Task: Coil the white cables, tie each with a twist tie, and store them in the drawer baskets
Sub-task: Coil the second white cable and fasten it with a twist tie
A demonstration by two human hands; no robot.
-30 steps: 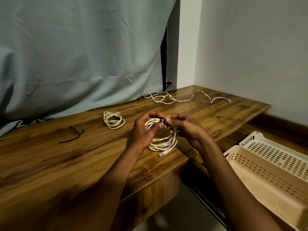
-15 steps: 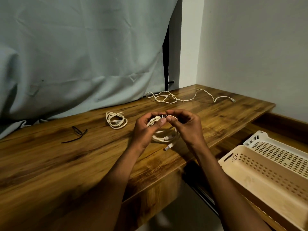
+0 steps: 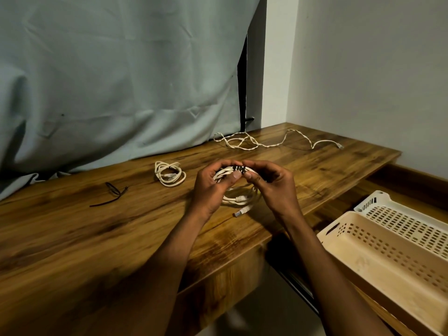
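A coiled white cable (image 3: 238, 198) hangs just above the wooden desk (image 3: 121, 229), held up between both hands. My left hand (image 3: 213, 187) and my right hand (image 3: 274, 187) pinch the top of the coil, where a black twist tie (image 3: 238, 169) is wrapped round the strands. Two plug ends dangle below the coil. Another white cable (image 3: 169, 174), coiled and tied, lies on the desk to the left. A loose uncoiled white cable (image 3: 271, 141) sprawls at the back right. A spare black twist tie (image 3: 112, 192) lies further left.
Two perforated plastic baskets, a cream one (image 3: 385, 260) and a white one (image 3: 409, 219), sit in the open drawer at lower right. A grey curtain (image 3: 121, 81) hangs behind the desk and a white wall (image 3: 363, 69) closes the right side.
The coil rose slightly, then settled lower between my hands. My fingers shifted along the black tie at the top of the coil. The other cables stayed put.
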